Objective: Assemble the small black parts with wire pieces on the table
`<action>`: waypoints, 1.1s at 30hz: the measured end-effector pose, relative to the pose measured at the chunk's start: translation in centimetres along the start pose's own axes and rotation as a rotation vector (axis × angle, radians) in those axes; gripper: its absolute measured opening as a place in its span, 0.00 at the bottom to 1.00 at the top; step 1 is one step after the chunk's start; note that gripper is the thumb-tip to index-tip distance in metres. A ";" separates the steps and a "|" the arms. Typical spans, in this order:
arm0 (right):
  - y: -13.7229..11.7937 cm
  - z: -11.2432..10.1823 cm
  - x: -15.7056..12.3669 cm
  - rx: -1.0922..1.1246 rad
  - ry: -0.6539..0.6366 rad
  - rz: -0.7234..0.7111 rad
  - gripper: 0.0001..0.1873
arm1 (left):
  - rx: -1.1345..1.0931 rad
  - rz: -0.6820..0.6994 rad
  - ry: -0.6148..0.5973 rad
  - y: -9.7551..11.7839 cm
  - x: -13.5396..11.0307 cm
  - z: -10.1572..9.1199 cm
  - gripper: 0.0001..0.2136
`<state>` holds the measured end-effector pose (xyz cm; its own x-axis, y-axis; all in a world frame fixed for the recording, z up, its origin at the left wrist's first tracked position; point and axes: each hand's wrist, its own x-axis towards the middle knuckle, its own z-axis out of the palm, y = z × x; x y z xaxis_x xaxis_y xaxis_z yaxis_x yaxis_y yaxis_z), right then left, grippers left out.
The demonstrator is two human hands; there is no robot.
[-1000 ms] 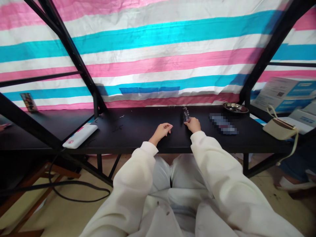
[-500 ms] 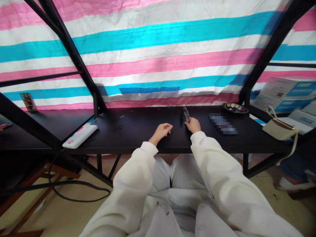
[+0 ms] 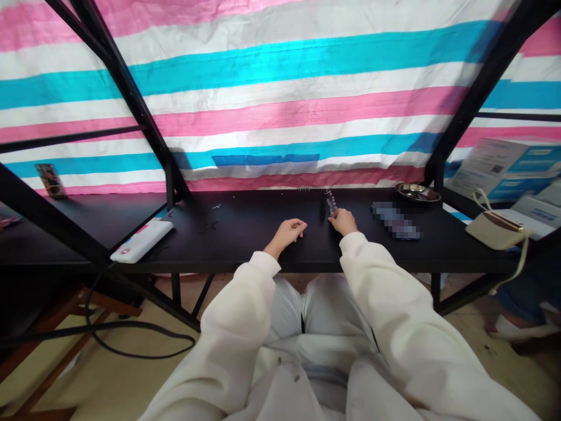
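Note:
Over the black table, my right hand pinches the lower end of a narrow, see-through strip with a row of round bumps along its edge. The strip stands on edge, tilted away from me, and a dark shape shows along its left side. To the left, near the table's front edge, rests my left hand. Its fingers are curled with the thumb close against them, and whatever lies between them is too small or hidden to make out. Small white bits and thin dark strands lie farther left.
A white power bank-like box lies at left. Right of my hands are a blurred-out blue item, a shiny metal dish and a beige handbag. Black frame posts slope up on both sides before a striped sheet.

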<state>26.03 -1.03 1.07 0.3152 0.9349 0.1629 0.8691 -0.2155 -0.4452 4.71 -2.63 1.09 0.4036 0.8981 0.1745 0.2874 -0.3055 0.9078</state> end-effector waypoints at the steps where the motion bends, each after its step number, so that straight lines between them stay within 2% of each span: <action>1: 0.0 0.0 0.0 -0.001 -0.001 0.000 0.10 | 0.001 -0.002 0.001 0.0 0.0 0.0 0.14; 7: 0.0 -0.3 -0.7 0.001 -0.006 0.012 0.11 | 0.010 -0.011 0.003 0.3 -0.2 0.0 0.14; 12: 0.4 0.0 -1.7 -0.026 0.063 0.012 0.14 | 0.098 0.005 0.041 0.0 -0.1 0.1 0.13; 17: 0.8 0.6 -2.2 -0.022 0.130 0.003 0.15 | 0.392 0.118 0.115 0.0 -0.4 0.2 0.10; 21: 0.9 0.9 -2.2 -0.002 0.138 0.016 0.15 | 0.716 0.262 0.080 0.3 -0.7 0.7 0.09; 23: 0.9 1.0 -2.1 0.006 0.138 0.019 0.14 | 0.844 0.292 0.065 0.6 -0.7 1.0 0.09; 27: 0.9 1.0 -2.0 0.012 0.135 0.018 0.14 | 1.004 0.269 -0.005 1.3 -0.1 1.5 0.10; 33: 0.9 1.0 -2.0 0.021 0.129 0.024 0.14 | 1.096 0.059 -0.149 3.2 1.9 2.5 0.15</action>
<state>25.76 -2.84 -0.48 0.3837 0.8852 0.2631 0.8527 -0.2303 -0.4689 8.57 -2.73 3.38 0.5210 0.8486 0.0915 0.8481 -0.5268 0.0570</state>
